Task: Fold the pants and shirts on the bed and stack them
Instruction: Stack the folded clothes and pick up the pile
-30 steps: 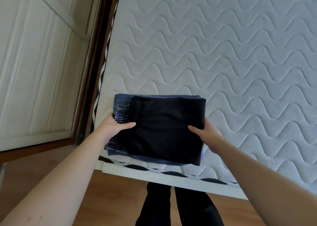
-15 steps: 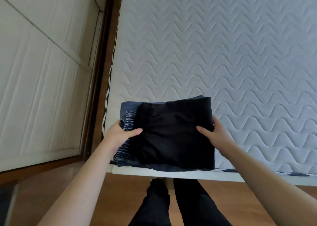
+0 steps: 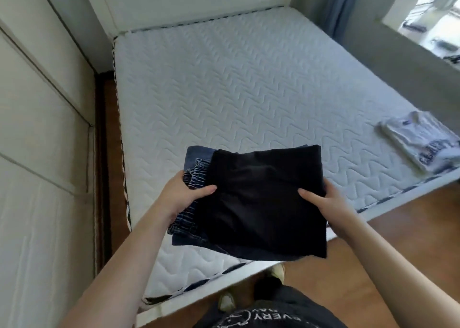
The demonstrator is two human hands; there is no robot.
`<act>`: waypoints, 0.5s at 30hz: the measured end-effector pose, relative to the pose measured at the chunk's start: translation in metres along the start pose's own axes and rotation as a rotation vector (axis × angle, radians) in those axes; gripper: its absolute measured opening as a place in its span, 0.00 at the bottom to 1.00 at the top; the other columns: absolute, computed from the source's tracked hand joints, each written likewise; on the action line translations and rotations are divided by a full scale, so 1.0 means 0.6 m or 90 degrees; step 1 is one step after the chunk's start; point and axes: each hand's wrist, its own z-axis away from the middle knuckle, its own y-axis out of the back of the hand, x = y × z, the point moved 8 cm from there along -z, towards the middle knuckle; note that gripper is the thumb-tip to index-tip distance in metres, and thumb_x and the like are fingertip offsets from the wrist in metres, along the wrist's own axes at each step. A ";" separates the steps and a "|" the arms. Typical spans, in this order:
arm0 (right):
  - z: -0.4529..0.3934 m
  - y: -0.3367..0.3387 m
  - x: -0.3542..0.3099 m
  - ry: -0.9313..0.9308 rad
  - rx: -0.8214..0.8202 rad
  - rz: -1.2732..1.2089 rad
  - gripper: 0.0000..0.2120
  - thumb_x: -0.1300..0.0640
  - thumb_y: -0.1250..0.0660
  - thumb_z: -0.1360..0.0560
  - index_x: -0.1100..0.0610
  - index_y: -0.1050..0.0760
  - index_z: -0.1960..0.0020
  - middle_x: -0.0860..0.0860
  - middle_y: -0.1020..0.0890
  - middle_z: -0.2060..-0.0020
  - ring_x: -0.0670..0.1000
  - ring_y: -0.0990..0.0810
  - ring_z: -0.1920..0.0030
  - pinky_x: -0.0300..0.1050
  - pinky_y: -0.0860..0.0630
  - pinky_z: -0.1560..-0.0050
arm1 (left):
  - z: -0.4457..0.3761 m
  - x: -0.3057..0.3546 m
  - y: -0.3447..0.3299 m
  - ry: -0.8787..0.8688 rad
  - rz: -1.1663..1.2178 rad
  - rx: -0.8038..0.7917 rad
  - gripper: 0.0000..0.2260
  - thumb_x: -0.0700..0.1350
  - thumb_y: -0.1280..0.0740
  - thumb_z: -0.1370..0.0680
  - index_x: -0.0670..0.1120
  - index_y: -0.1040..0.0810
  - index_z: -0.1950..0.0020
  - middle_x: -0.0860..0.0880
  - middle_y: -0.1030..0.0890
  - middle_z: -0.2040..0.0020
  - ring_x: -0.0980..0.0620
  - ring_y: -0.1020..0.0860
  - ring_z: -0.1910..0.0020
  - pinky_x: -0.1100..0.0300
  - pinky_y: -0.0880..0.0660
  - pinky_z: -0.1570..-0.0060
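A stack of folded pants is held above the near left corner of the bed [image 3: 249, 84]: black pants [image 3: 263, 203] on top, blue jeans [image 3: 196, 168] underneath. My left hand [image 3: 184, 193] grips the stack's left side, thumb on top. My right hand [image 3: 323, 200] grips its right side, thumb on the black fabric. A pile of folded white shirts [image 3: 418, 143] with dark print lies at the bed's right edge.
White wardrobe doors [image 3: 42, 153] stand close on the left, with a narrow gap to the bed. A white headboard [image 3: 199, 1] is at the far end, a window [image 3: 428, 16] at the upper right. Wood floor [image 3: 373, 240] and my feet are below.
The stack has come up off the mattress in both hands. The view has lifted, showing the whole bed and the white shirts at the right.
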 end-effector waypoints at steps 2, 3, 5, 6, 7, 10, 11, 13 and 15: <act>0.039 0.044 -0.005 0.012 0.052 -0.023 0.21 0.56 0.25 0.27 0.49 0.26 0.36 0.48 0.17 0.45 0.47 0.16 0.49 0.42 0.19 0.53 | 0.001 0.037 -0.036 -0.026 -0.012 -0.036 0.29 0.61 0.18 0.47 0.55 0.21 0.50 0.60 0.15 0.56 0.60 0.16 0.59 0.58 0.22 0.56; 0.058 0.066 -0.005 0.014 0.071 -0.031 0.22 0.57 0.26 0.27 0.50 0.26 0.35 0.49 0.17 0.45 0.48 0.16 0.48 0.45 0.19 0.50 | 0.003 0.055 -0.056 -0.042 -0.018 -0.053 0.28 0.61 0.18 0.47 0.56 0.20 0.51 0.59 0.15 0.57 0.59 0.16 0.59 0.58 0.22 0.56; 0.093 0.109 -0.005 0.019 0.109 -0.041 0.21 0.58 0.26 0.27 0.51 0.25 0.35 0.50 0.16 0.45 0.51 0.16 0.47 0.49 0.20 0.46 | 0.009 0.090 -0.101 -0.073 -0.030 -0.092 0.28 0.61 0.18 0.48 0.57 0.20 0.52 0.59 0.15 0.57 0.59 0.16 0.59 0.59 0.23 0.58; 0.109 0.131 -0.004 0.024 0.130 -0.049 0.20 0.58 0.25 0.27 0.51 0.24 0.37 0.50 0.16 0.46 0.51 0.16 0.48 0.48 0.19 0.47 | 0.013 0.105 -0.125 -0.083 -0.040 -0.114 0.28 0.61 0.18 0.47 0.56 0.20 0.51 0.58 0.15 0.57 0.58 0.16 0.59 0.59 0.22 0.58; 0.124 0.155 -0.003 0.029 0.150 -0.060 0.19 0.59 0.25 0.27 0.50 0.24 0.38 0.50 0.15 0.47 0.50 0.15 0.49 0.45 0.18 0.50 | 0.017 0.121 -0.151 -0.092 -0.051 -0.136 0.29 0.61 0.18 0.47 0.55 0.19 0.50 0.57 0.14 0.56 0.57 0.16 0.58 0.59 0.22 0.57; 0.169 0.231 0.008 0.043 0.200 -0.091 0.18 0.59 0.24 0.28 0.48 0.23 0.40 0.48 0.14 0.50 0.49 0.15 0.51 0.39 0.19 0.57 | 0.033 0.169 -0.234 -0.133 -0.081 -0.203 0.24 0.61 0.18 0.44 0.59 0.18 0.51 0.56 0.14 0.56 0.57 0.16 0.58 0.59 0.22 0.58; 0.181 0.257 0.013 0.044 0.216 -0.097 0.19 0.58 0.24 0.28 0.48 0.23 0.40 0.47 0.14 0.49 0.49 0.15 0.50 0.39 0.19 0.57 | 0.038 0.183 -0.261 -0.140 -0.087 -0.215 0.24 0.61 0.18 0.44 0.60 0.19 0.51 0.56 0.14 0.56 0.57 0.16 0.58 0.59 0.22 0.58; 0.203 0.311 0.024 0.044 0.238 -0.113 0.20 0.56 0.24 0.29 0.46 0.23 0.40 0.47 0.15 0.49 0.49 0.15 0.50 0.40 0.19 0.57 | 0.048 0.211 -0.318 -0.156 -0.107 -0.232 0.25 0.61 0.18 0.44 0.57 0.19 0.50 0.57 0.14 0.56 0.58 0.16 0.58 0.58 0.22 0.56; 0.223 0.365 0.036 0.049 0.256 -0.130 0.20 0.54 0.23 0.31 0.44 0.23 0.41 0.46 0.15 0.48 0.48 0.15 0.50 0.39 0.20 0.56 | 0.058 0.239 -0.378 -0.166 -0.127 -0.249 0.26 0.61 0.18 0.44 0.56 0.20 0.50 0.56 0.15 0.55 0.57 0.16 0.58 0.55 0.20 0.53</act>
